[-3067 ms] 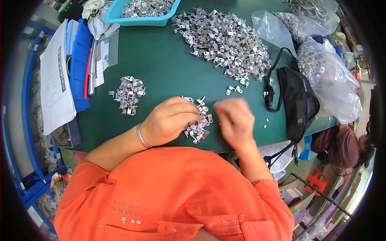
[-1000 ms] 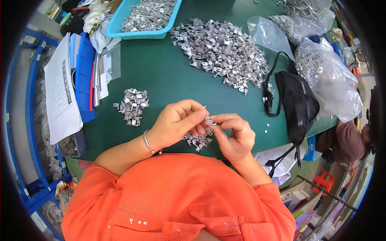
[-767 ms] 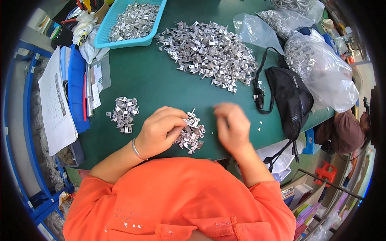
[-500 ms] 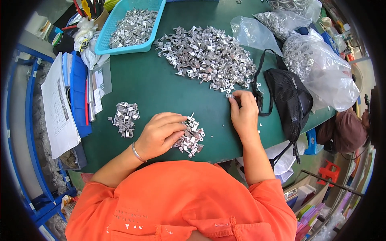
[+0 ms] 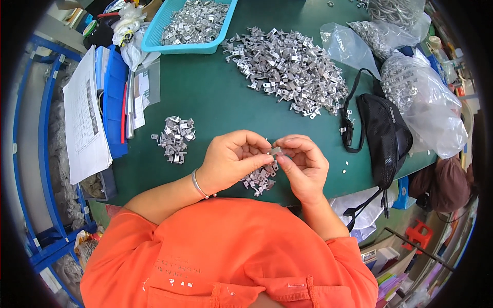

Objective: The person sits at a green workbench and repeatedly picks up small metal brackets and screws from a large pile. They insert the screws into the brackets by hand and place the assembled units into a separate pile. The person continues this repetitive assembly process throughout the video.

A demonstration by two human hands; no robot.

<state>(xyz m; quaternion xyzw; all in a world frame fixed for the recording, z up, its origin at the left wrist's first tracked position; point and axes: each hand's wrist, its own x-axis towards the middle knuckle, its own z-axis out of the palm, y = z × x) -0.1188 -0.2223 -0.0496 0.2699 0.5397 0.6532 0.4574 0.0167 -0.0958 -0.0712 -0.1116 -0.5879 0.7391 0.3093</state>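
- Right hand (image 5: 307, 167), centre frame, pinches a small metal bracket (image 5: 276, 151) between thumb and fingers.
- Left hand (image 5: 226, 159) curls its fingertips against the bracket's left side; whether it grips is unclear.
- The step appears to be two-handed handling of one piece; the next move calls for precise fingertip control.
- Bracket: dull silver, hard-edged.

No text can be read with certainty: the white sheet (image 5: 84, 123) bears a printed grid (its lettering is too small to make out), dark characters on the orange shirt (image 5: 226, 236) are illegible, and a white label (image 5: 14, 149) on the blue rack (image 5: 44, 128) is equally unclear.
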